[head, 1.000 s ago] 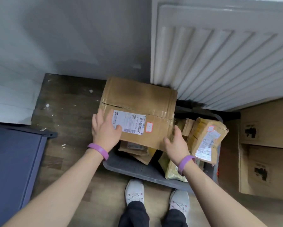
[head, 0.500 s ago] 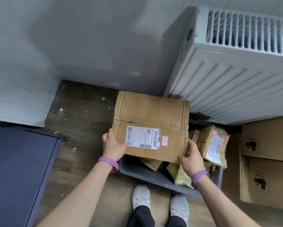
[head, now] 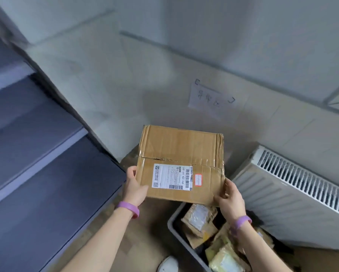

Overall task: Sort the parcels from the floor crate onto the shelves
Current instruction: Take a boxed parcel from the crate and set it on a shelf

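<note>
A brown cardboard parcel (head: 181, 154) with a white shipping label and a small red-edged sticker is held up in the air in front of me. My left hand (head: 134, 188) grips its near left corner, thumb on the side. My right hand (head: 230, 198) grips its near right corner, fingers curled round the edge. Below it, at the lower right, stands the grey floor crate (head: 176, 232) with several taped brown and yellow parcels (head: 199, 220) inside. Dark blue-grey shelves (head: 46, 173) rise in steps on the left.
A white radiator (head: 294, 193) stands on the right against the pale wall, close to the crate. A paper sign (head: 211, 99) with handwriting is taped to the wall above the parcel. The wooden floor and one white shoe (head: 167, 264) show at the bottom.
The parcel has been lifted clear of the crate and raised. My view has tilted up and turned left, bringing the shelves and wall sign into sight.
</note>
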A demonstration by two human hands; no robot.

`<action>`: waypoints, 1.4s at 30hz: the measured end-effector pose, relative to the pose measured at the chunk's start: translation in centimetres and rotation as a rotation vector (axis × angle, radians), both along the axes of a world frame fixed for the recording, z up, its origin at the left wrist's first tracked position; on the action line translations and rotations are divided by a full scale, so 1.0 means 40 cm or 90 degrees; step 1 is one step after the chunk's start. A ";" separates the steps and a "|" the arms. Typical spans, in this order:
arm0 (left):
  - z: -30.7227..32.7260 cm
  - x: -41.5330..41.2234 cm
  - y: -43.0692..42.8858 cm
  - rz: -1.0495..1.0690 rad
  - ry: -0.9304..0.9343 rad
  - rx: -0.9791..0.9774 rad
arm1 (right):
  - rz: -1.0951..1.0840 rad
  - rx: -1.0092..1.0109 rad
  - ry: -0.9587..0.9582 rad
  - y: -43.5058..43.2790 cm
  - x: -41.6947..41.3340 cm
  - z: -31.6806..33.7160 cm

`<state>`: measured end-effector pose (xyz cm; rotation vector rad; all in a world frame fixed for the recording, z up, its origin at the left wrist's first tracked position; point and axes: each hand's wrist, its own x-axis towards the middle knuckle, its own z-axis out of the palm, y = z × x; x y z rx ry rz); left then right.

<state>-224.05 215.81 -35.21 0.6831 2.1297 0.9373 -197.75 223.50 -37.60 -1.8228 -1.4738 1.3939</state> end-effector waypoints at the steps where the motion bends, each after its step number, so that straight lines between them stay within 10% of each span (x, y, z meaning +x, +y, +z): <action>1: 0.057 -0.005 -0.025 0.018 0.000 0.034 | 0.021 0.018 0.014 0.002 -0.014 0.053; 17: 0.585 -0.143 -0.614 0.329 0.166 0.280 | 0.389 0.229 0.186 -0.221 -0.416 0.583; 42: 0.489 -0.445 -1.669 0.642 0.162 0.215 | 0.707 0.193 0.066 -1.159 -1.009 0.546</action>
